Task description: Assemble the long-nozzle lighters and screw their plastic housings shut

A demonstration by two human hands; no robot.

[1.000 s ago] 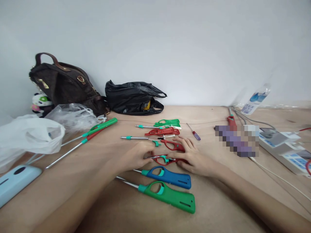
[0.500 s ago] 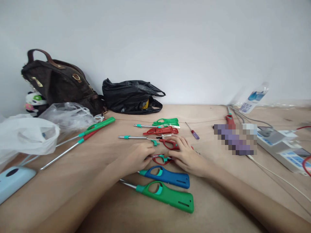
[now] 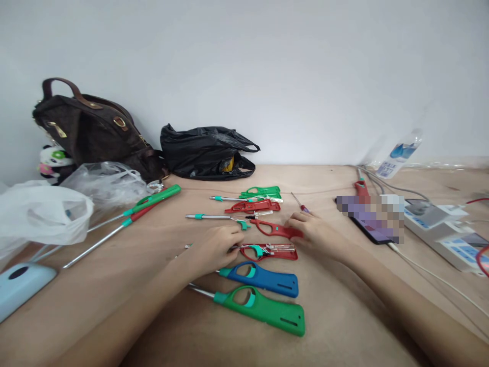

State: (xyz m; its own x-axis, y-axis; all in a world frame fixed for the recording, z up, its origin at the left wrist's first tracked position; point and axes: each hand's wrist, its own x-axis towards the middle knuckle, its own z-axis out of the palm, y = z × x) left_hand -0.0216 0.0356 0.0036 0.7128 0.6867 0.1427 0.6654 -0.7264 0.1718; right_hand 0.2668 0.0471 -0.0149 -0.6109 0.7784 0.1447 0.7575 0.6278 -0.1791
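My left hand (image 3: 221, 244) is closed over the metal tube of an opened red lighter (image 3: 291, 255). A turquoise trigger (image 3: 259, 250), thin wires and a clear fuel tank (image 3: 280, 247) show inside that lighter's lower shell. My right hand (image 3: 311, 232) grips the handle end of a loose red shell half (image 3: 273, 228), just beyond the opened lighter. Nearer to me lie a whole blue lighter (image 3: 267, 278) and a whole green lighter (image 3: 267, 308). Behind my hands are a separated red shell (image 3: 252, 206), a green shell (image 3: 262, 192) and metal tubes (image 3: 212, 217).
A screwdriver (image 3: 303, 206) lies behind my right hand, its handle partly covered. To the right are a phone (image 3: 367, 221) on a cable, a power strip (image 3: 446, 232) and a tilted bottle (image 3: 399, 155). Bags, including a black plastic bag (image 3: 206, 153), and more lighters (image 3: 153, 200) are left.
My right hand has moved right and slightly away from the opened lighter, uncovering its shell and tank. It now holds the loose shell half's handle end. My left hand has barely moved.
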